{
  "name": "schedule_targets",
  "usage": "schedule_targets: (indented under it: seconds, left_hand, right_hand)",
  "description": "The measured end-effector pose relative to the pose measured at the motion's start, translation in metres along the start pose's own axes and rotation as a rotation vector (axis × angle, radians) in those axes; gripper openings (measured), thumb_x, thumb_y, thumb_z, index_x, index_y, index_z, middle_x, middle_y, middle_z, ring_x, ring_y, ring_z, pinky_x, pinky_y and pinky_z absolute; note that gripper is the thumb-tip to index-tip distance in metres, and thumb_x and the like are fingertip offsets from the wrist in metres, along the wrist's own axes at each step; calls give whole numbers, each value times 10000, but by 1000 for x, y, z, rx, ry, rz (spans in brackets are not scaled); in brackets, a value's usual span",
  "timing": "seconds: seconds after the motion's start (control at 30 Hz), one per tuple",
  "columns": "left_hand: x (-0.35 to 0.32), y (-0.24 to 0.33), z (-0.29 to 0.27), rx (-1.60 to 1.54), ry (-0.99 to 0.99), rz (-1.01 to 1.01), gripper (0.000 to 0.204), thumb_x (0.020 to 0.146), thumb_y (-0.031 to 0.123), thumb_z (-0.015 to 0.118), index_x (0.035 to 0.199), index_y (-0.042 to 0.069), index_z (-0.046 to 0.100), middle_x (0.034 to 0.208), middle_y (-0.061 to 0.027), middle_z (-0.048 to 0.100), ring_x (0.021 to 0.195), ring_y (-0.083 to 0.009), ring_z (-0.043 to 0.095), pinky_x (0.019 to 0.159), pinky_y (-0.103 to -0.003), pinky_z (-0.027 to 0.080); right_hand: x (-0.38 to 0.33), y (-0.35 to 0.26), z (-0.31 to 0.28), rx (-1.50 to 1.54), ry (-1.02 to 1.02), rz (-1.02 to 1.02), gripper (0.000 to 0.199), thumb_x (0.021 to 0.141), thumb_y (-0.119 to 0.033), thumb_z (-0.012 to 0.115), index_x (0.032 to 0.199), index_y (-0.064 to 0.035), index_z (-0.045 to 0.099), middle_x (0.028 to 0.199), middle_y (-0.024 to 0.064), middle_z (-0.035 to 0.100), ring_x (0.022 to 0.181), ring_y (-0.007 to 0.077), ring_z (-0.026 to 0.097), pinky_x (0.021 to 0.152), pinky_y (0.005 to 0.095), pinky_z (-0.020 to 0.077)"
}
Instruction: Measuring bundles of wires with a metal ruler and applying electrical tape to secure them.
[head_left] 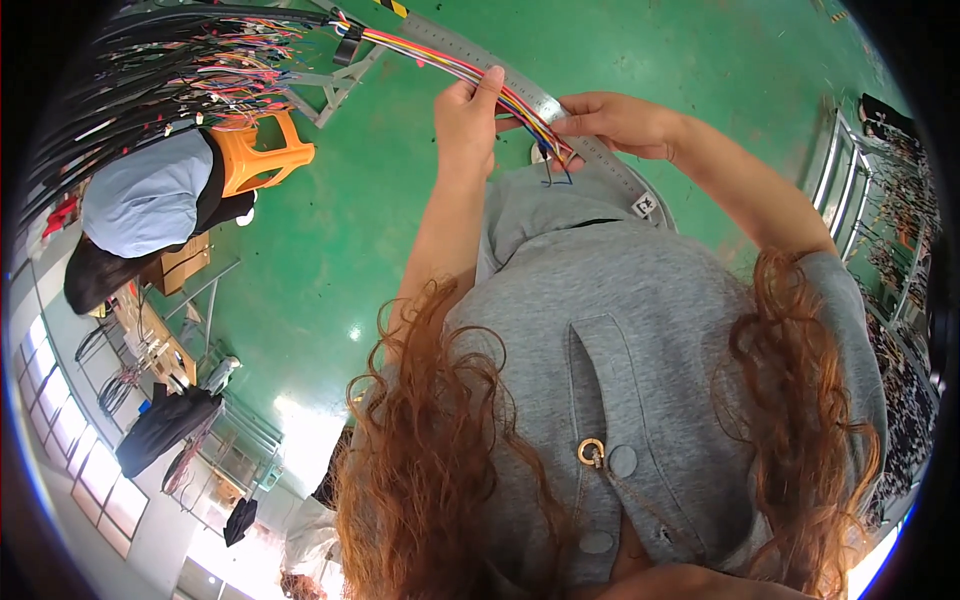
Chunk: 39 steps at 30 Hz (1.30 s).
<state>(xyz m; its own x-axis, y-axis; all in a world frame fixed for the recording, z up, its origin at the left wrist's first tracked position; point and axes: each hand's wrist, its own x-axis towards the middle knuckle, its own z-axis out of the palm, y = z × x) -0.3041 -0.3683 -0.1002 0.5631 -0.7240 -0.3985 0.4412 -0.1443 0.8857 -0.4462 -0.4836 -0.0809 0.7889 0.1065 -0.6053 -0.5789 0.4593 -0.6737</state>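
A bundle of coloured wires [410,47], red, yellow, white and blue among them, runs down from the upper left along a metal ruler [608,165]. My left hand [466,128] is closed round the bundle, its thumb pressed on top of the wires and the ruler close behind. Nearer the loose ends, my right hand [625,124] pinches the wires against the ruler; some of its fingers are hidden underneath. A few dark blue ends [558,180] bend away below. At the upper end, the wires come out of a black sleeve [347,45].
Many black cables with coloured ends [225,75] hang at the upper left. A person in a light blue top [145,195] is beside an orange stool [262,155]. On the right stands a metal rack [840,185] with many cables. The floor [330,250] is green.
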Motion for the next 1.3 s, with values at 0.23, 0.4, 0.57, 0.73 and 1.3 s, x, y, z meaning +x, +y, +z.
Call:
schedule_targets:
  seconds: [0.23, 0.4, 0.57, 0.73, 1.3]
  left_hand:
    - [-3, 4, 0, -22, -10, -17, 275, 853, 219, 543, 826, -55, 546, 756, -113, 597, 645, -186, 617, 540, -319, 555]
    - [-5, 3, -1, -41, -12, -1, 271, 857, 223, 539, 825, -47, 542, 754, -105, 590, 644, -183, 614, 541, -317, 555]
    - [-7, 4, -5, -22, -2, 18, 295, 861, 251, 538, 827, -42, 546, 761, -97, 590, 634, -174, 606, 569, -312, 543]
    - [-7, 5, -11, 45, -51, 18, 306, 852, 283, 555, 849, -23, 567, 789, -80, 600, 678, -153, 598, 619, -289, 520]
    - [-10, 7, -16, 51, -168, -1, 292, 795, 265, 635, 869, -12, 583, 787, -78, 607, 700, -157, 604, 665, -300, 507]
  right_hand:
    - [-1, 2, -4, 57, 20, -33, 316, 925, -255, 412, 1051, 16, 517, 883, 81, 605, 727, 107, 561, 688, 241, 472]
    - [-3, 0, -1, 46, 24, -44, 322, 913, -265, 437, 1048, 14, 524, 944, 104, 614, 759, 113, 569, 700, 251, 466]
    - [-8, -5, 6, -100, -52, -147, 314, 847, -215, 541, 1056, 18, 505, 947, 101, 620, 829, 119, 563, 736, 240, 430]
    - [-10, -8, 9, -122, -19, -202, 293, 805, -122, 567, 1046, 13, 469, 957, 110, 613, 777, 108, 540, 700, 227, 404]
    - [-10, -9, 17, -74, 61, -262, 252, 833, -110, 538, 1026, 18, 440, 877, 90, 603, 687, 92, 539, 663, 224, 435]
